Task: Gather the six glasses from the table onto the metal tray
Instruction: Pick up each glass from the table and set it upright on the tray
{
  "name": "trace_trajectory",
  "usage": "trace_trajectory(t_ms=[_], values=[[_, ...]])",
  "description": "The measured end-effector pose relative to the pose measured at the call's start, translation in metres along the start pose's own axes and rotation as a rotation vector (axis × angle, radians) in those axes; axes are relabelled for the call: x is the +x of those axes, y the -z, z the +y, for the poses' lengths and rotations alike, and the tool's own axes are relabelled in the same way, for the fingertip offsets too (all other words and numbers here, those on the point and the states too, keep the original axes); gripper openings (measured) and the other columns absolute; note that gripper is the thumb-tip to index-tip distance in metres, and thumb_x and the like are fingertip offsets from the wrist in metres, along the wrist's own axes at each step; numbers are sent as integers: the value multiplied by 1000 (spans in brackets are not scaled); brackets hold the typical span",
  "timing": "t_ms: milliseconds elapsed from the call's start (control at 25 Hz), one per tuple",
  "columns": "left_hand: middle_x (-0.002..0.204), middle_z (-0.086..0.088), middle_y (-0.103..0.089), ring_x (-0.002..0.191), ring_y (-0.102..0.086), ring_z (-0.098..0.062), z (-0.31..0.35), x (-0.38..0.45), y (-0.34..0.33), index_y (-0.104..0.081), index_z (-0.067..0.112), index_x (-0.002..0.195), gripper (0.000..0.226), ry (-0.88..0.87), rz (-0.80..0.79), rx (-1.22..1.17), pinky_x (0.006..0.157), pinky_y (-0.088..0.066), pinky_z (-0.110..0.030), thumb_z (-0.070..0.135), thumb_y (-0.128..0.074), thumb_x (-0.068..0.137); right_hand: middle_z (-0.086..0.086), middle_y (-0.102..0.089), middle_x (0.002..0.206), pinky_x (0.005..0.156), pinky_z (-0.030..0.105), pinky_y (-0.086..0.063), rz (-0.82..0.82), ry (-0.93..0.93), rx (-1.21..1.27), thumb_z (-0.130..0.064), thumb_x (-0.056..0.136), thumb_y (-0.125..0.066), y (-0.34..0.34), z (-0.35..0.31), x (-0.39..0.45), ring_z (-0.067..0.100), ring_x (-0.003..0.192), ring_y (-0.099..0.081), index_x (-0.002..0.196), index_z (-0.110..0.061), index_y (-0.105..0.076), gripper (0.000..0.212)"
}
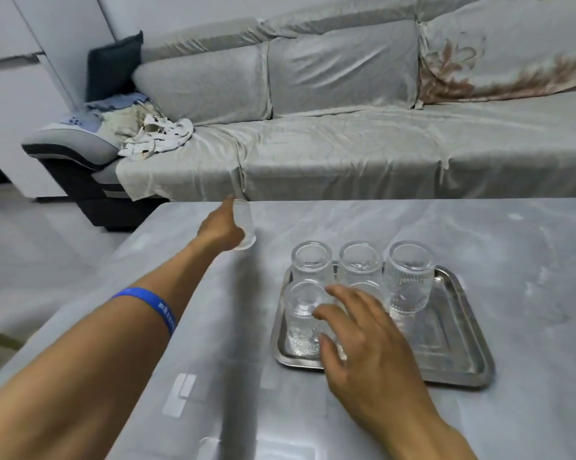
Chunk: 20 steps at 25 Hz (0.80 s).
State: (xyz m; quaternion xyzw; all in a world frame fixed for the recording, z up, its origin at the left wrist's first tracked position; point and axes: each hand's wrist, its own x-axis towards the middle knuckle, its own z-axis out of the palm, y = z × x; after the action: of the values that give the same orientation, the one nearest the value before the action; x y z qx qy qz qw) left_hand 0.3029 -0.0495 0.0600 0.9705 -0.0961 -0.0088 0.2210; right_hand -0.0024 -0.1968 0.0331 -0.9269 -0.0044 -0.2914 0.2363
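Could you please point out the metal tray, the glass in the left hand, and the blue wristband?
metal tray (446,346): head view, on its bare floor right of the glasses.
glass (246,224): head view, on its side wall beside the fingers.
blue wristband (153,305): head view, on the band across the left forearm.

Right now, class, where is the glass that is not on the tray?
In the left hand, the glass is at the table's far edge, left of the metal tray.

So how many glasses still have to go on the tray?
Five glasses already stand on the metal tray, three behind and two in front. The left hand grips the sixth glass over the table, tilted. The right hand hovers at the front pair. Left: setting that last one down.
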Motion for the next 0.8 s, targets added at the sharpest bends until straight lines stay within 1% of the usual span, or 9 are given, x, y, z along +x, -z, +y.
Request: trace_trajectory(t_ms=[80,160,200,320,440,560,640,720,800], values=[[122,-16,-65,111,-60,-36,-9,9,-19,-59,13,124,44,10,94,-9,90,-47,-37,17,-65,81,5,-63,126,92,41,-52,-10,42,-19,-15,74,-66,-4,6,-4,28,117,-56,99,-18,-67,25],[98,-13,-71,95,-64,-37,-14,-2,-32,-69,10,90,12,-11,251,-88,79,-48,-36,19,-64,83,3,-63,124,92,37,-51,-12,45,-27,-14,75,-65,1,11,-6,25,118,-55,98,-18,-67,23],[92,-10,-70,90,-65,-36,-15,-11,-33,-67,10,83,9,-15,308,-168,78,-50,-37,19,-64,84,2,-64,121,92,34,-51,1,29,-21,-11,76,-66,6,13,-3,23,117,-55,97,-17,-67,22],[86,-5,-68,76,-69,-24,-3,-47,-13,-66,13,84,9,38,371,-543,77,-56,-45,21,-63,87,-1,-67,114,91,28,-47,122,-49,5,-3,77,-69,17,11,7,19,110,-57,99,-16,-70,26],[73,4,-65,55,-65,-9,33,-107,30,-65,18,80,7,-40,377,-963,59,-54,-31,20,-66,87,-26,-62,113,83,24,-48,227,-262,240,-17,80,-70,37,-1,4,0,104,-58,113,-41,-58,42],[71,5,-68,57,-65,-12,74,-184,55,-68,20,79,7,-183,125,-1233,53,-52,-21,20,-68,86,-29,-60,116,73,25,-55,205,-448,759,-41,70,-82,61,-10,1,4,98,-65,120,-58,-45,65],[73,2,-69,55,-63,-14,100,-231,41,-69,20,76,8,-150,-119,-1378,51,-51,-21,22,-70,83,-21,-63,120,75,26,-57,168,-450,1002,-38,66,-84,73,-11,3,14,99,-69,128,-53,-41,77],[74,1,-68,51,-59,-13,123,-261,26,-68,17,76,7,-41,-362,-1505,46,-48,-21,23,-70,80,-12,-63,125,82,30,-57,222,-413,1024,-35,70,-82,80,-11,1,18,103,-69,135,-47,-38,80],[74,1,-67,48,-56,-13,137,-263,17,-68,15,79,8,7,-435,-1500,43,-46,-21,23,-69,82,-2,-58,134,87,34,-56,296,-450,939,-41,71,-83,84,-6,-2,20,111,-65,136,-50,-36,81]])
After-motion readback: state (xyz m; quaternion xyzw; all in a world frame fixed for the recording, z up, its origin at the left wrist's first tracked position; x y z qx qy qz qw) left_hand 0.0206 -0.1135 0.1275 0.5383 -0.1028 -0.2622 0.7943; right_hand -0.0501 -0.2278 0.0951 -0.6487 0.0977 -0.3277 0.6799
